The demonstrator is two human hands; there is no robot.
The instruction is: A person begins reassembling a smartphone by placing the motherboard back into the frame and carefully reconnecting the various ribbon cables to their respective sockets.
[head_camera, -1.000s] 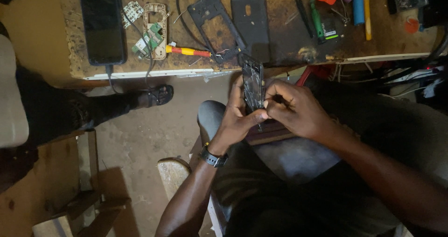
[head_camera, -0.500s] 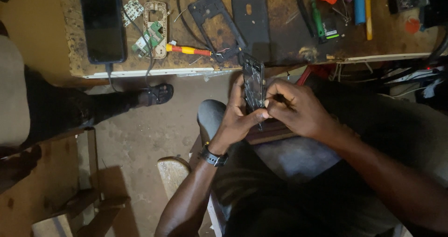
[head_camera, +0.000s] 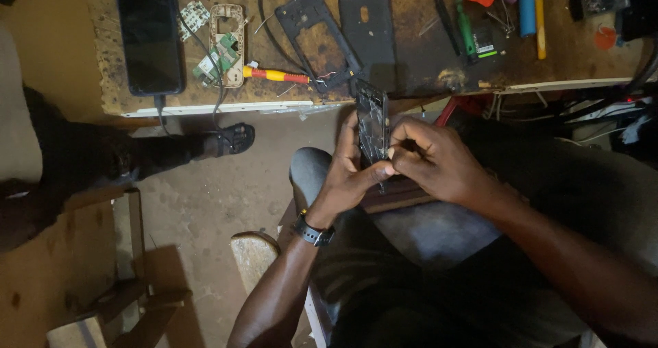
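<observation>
Glossy glass phone [head_camera: 150, 36] on a rough, stained wooden bench [head_camera: 418, 60].

The dark, opened phone body with cracked glass [head_camera: 373, 123] stands nearly upright above the lap, its top end near the bench edge.

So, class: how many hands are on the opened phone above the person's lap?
2. The left hand grips the opened phone from its left side; the right hand touches its right edge. No other hands show.
</observation>
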